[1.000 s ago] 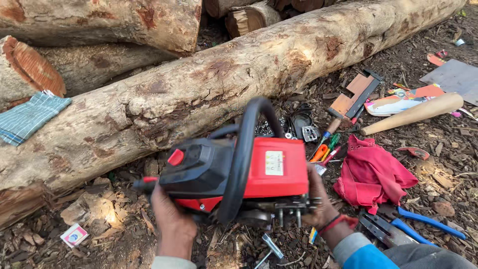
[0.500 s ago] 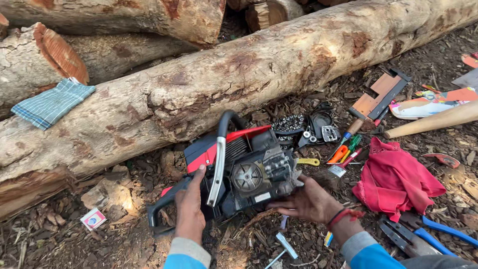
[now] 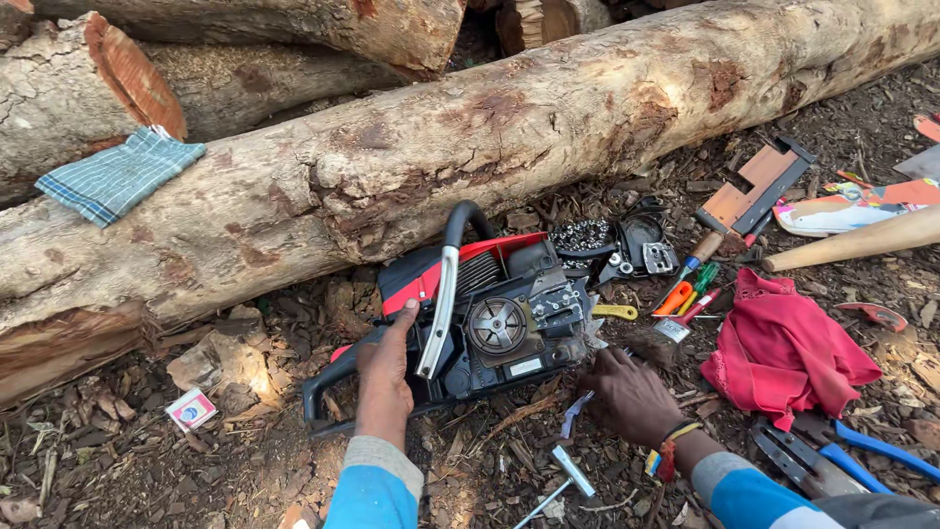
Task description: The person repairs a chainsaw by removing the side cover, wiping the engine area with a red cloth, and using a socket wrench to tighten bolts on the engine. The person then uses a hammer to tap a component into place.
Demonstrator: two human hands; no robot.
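We see the chainsaw body [image 3: 490,323] lying on its side on the ground just in front of the long log [image 3: 470,157], the left hand [image 3: 385,377] laid flat on its rear handle, grip spread, and the right hand [image 3: 632,397] beside its front end, fingers loosely curled on the ground, pinching nothing visible.

A small square packet [image 3: 192,409], white with a red patch, lies flat on the bark-strewn ground to the left of the chainsaw [image 3: 470,318], near a pale chunk of wood. On the chainsaw's dark underside, just below the round clutch drum, sits a small white rectangular label [image 3: 525,367]. A flat printed card or wrapper [image 3: 842,208], white with orange and blue, lies well to the right of the chainsaw, beyond the red cloth, touching a pale wooden handle.
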